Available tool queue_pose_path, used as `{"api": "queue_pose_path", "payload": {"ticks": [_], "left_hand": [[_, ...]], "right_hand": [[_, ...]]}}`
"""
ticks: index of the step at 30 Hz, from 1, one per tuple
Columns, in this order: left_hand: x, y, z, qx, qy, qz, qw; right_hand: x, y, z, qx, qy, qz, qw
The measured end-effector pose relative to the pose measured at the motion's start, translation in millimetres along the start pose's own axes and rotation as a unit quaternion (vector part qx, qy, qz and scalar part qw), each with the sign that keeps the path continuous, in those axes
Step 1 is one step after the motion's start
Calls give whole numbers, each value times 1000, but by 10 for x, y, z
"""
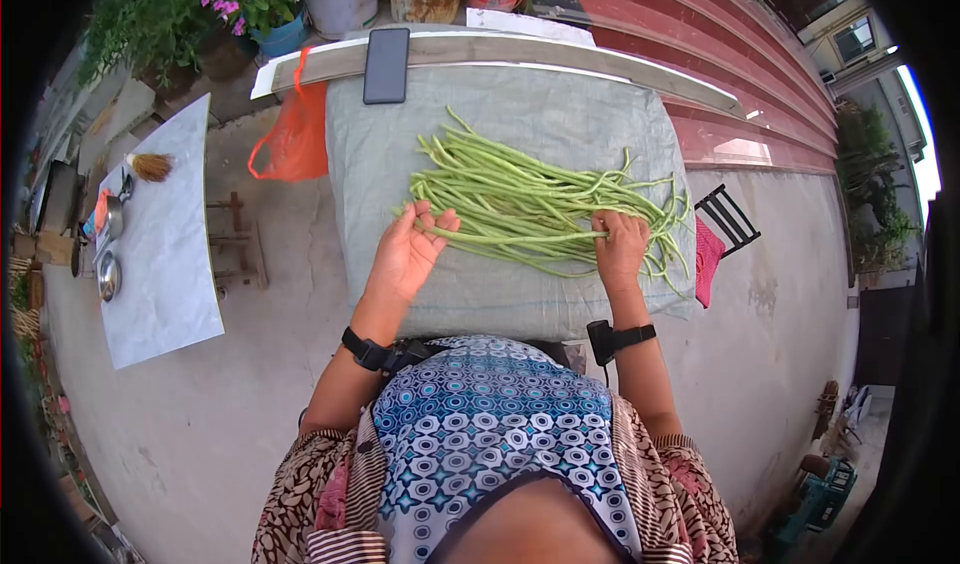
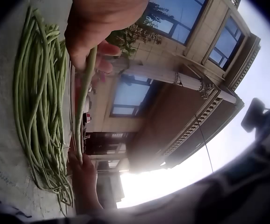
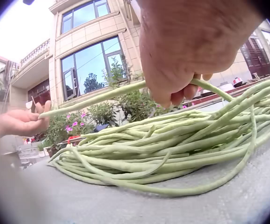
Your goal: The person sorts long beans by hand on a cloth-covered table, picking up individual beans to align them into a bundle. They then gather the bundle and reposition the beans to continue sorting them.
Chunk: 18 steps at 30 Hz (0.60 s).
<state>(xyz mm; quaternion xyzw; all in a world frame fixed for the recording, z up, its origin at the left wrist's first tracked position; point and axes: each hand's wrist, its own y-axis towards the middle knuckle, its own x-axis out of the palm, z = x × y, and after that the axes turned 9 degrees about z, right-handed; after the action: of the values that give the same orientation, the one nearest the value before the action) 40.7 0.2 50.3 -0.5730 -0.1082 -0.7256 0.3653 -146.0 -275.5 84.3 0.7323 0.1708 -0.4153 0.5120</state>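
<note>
My right hand (image 1: 621, 244) curls closed round one long, slim green bean (image 1: 525, 239) while my partly open left hand (image 1: 408, 254) pinches its end, above the loose green bean pile (image 1: 515, 184) on the grey-sheeted desk (image 1: 380, 149).

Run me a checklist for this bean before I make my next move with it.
1. Right hand has a grip on the bean: ok, fingers curled round it.
2. Left hand has the bean near its tip: ok, pinched between thumb and fingers.
3. Stretch between the hands lifted off the pile: ok, a gap shows below it in the right wrist view.
4. Pile lined up neatly: not ok, the ends fan out and cross on the right-hand side.
5. Phone away from the beans: ok, it lies at the far edge, across the board.
6. Bean free of blemishes all round: cannot tell, the hands cover parts of it.
</note>
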Motion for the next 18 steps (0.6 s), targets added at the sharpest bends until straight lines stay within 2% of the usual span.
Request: {"api": "queue_pose_path", "payload": {"ticks": [1,4,5,7,8,10,11,12,14,15,16,18], "left_hand": [[-51,-13,36,10,-33,-1,999],[-126,-76,75,28,-83,127,988],[-184,-74,86,31,-105,127,986],[-349,-53,72,36,-144,129,980],[-403,-34,54,19,-141,112,983],[-448,11,9,-16,-135,78,988],[-458,34,-46,-20,-108,106,988],[-436,69,-124,-22,-81,134,988],[-159,105,-259,-15,-29,208,978],[205,60,-307,-7,-7,255,967],[415,34,-340,1,16,302,953],[417,56,-410,19,43,298,953]], "right_hand": [[-58,36,102,29,-23,25,999],[-252,110,445,64,-67,135,987],[-343,149,543,79,-89,169,978],[-527,181,798,113,-146,169,968],[-610,167,907,129,-182,108,969],[-812,159,889,117,-221,-129,960],[-922,179,874,107,-235,-247,934],[-992,234,767,133,-204,-370,897],[-740,200,799,94,12,-268,959],[-614,224,799,72,121,-209,968],[-504,290,686,57,123,-200,970],[-253,421,392,8,150,-178,972]]}}
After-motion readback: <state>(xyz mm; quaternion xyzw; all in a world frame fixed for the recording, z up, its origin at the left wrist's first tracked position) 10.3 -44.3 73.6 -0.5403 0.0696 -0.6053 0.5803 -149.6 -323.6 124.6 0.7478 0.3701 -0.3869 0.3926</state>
